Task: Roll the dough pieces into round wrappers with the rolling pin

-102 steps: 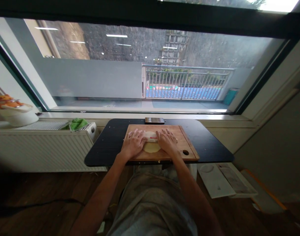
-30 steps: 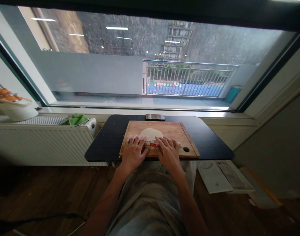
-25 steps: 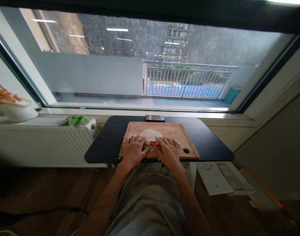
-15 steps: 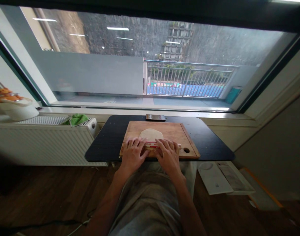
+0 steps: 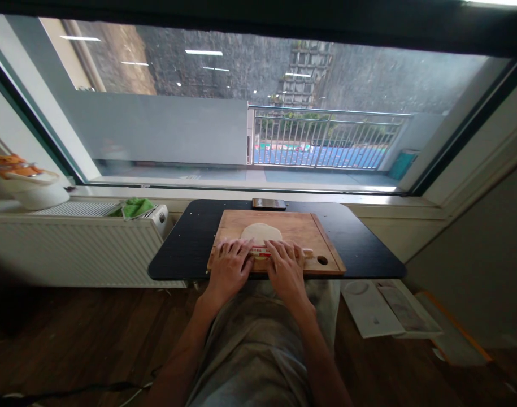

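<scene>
A flat round of pale dough lies on a wooden cutting board. Across its near part rests a rolling pin with a red and white label, its right end showing beyond my fingers. My left hand is curled over the pin's left part, hiding that end. Over the right part is my right hand, its fingers bent on the pin. The board sits on a black table, near its front edge.
A phone-like dark object lies at the table's back edge, by the window. To the left, a green cloth rests on a white radiator, with a white pot beyond. White panels are low on the right.
My right hand has shifted slightly left along the rolling pin. My left hand stays in nearly the same place, and the dough looks unchanged.
</scene>
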A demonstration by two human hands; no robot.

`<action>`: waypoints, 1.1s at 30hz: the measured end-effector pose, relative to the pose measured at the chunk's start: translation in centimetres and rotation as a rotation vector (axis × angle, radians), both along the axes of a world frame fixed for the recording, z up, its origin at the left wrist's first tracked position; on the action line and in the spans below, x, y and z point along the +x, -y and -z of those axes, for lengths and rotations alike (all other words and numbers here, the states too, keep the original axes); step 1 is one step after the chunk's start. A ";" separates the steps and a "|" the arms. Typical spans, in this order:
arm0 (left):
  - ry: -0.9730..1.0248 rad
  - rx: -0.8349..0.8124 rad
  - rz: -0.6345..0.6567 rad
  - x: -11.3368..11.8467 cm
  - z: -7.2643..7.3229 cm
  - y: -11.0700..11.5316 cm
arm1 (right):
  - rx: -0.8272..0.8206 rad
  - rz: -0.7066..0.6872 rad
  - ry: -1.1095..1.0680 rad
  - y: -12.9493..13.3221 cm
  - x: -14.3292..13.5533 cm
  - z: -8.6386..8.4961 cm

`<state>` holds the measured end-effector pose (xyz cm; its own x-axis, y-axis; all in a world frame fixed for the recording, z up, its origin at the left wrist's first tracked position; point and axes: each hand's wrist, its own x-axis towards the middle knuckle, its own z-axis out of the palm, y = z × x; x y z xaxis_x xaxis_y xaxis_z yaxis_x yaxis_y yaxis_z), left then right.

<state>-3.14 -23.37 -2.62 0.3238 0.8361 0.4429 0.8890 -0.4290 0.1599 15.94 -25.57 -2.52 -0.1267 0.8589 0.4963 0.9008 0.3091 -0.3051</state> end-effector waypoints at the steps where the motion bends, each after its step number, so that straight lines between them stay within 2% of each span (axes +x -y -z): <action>1: 0.003 0.002 -0.001 0.0 0.0 0.1 | 0.007 0.007 0.000 0.1 -0.1 0.0; 11: -0.011 -0.005 -0.016 0.4 -0.1 -0.8 | -0.024 0.004 -0.007 -0.7 -0.1 -0.5; 19: 0.014 0.004 -0.024 0.4 0.2 0.0 | 0.007 -0.005 0.030 0.0 0.4 0.1; 28: -0.043 0.004 -0.006 0.5 -0.6 -1.7 | -0.060 0.010 0.046 -1.5 0.3 -1.3; 33: -0.035 0.038 0.009 0.4 -0.3 -0.8 | 0.039 -0.002 -0.012 -0.8 0.4 -0.6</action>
